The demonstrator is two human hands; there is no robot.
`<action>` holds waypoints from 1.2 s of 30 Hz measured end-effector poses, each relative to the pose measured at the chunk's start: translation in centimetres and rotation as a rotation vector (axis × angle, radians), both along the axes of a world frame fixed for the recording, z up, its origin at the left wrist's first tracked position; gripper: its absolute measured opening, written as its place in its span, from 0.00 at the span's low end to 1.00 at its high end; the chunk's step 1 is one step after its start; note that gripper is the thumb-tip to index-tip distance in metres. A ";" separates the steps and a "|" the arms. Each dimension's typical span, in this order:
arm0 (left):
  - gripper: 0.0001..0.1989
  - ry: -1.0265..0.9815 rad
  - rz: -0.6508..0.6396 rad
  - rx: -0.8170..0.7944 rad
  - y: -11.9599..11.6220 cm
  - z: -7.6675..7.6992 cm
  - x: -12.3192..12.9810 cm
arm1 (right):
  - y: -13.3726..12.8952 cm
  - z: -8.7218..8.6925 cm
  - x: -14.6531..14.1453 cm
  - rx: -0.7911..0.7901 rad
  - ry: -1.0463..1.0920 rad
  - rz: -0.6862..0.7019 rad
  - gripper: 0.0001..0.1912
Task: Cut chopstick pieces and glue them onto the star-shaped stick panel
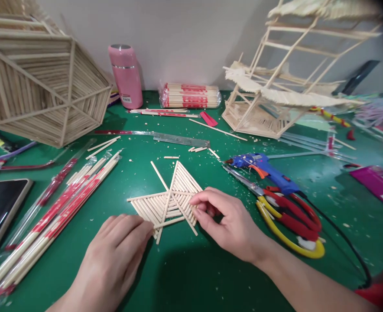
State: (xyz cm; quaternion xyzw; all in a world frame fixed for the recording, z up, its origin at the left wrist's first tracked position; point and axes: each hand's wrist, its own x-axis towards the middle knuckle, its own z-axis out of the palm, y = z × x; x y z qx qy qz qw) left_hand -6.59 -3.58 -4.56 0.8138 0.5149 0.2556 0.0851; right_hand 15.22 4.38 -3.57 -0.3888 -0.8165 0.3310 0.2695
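A flat star-like panel of wooden sticks (170, 197) lies on the green table, its crossing sticks meeting near the middle and several sections filled with parallel sticks. My left hand (121, 247) is closed at the panel's lower left, its fingertips on the end of a loose-looking stick (169, 222) that spans the lower section. At the panel's right edge, my right hand (222, 216) pinches with thumb and forefinger; what is between the fingertips is too small to make out.
Right of my hands lie a blue glue gun (266, 169) with its cord and red-and-yellow scissors (289, 216). Wrapped sticks (61, 212) and a phone (3, 212) lie left. Behind stand a pink bottle (126, 78), a stick bundle (191, 95) and wooden structures (48, 82).
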 end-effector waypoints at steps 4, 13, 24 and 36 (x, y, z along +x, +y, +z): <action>0.10 0.029 0.000 0.001 0.2 0.0 -0.1 | 0.0 0.2 0.1 -0.024 -0.039 0.031 0.05; 0.11 0.080 -0.002 0.014 0.4 -0.2 -0.1 | 0.1 0.3 0.0 0.006 -0.084 0.107 0.03; 0.10 0.135 -0.016 0.050 0.3 -0.2 -0.6 | 0.1 0.0 -0.1 0.067 -0.087 0.119 0.02; 0.10 0.148 -0.016 0.064 0.6 -0.2 -0.4 | 0.1 0.1 -0.2 0.076 -0.107 0.118 0.03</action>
